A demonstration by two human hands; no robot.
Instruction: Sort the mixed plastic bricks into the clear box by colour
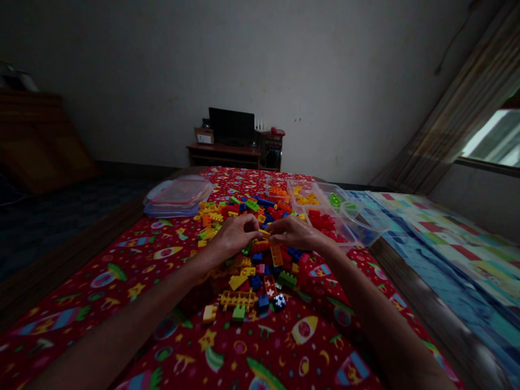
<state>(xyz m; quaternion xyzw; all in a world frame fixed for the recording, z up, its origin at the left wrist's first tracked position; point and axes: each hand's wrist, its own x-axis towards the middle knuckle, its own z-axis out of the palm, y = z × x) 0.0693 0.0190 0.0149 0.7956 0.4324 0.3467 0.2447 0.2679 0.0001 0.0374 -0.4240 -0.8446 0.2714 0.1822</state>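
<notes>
In the head view, the left hand [238, 234] and right hand [296, 233] meet at the middle of the frame, over a heap of toy blocks [246, 271] on the red patterned surface [134, 319]. Between them is a small yellow piece [264, 233]; each grip is narrow, thumb and fingers pinched on an end of it. The piece looks like hard plastic, so it should be light, stiff, rather smooth and not easily broken; its ends or edges seem the best places to pinch. A clear tray [343, 222] with sorted blocks lies right of centre, and stacked lids [179, 196] sit left of centre. The fingers cover most of the piece, so its full shape is hard to tell. Dim light blurs the heap's details, and the forearms are cut off at the bottom edge.
</notes>
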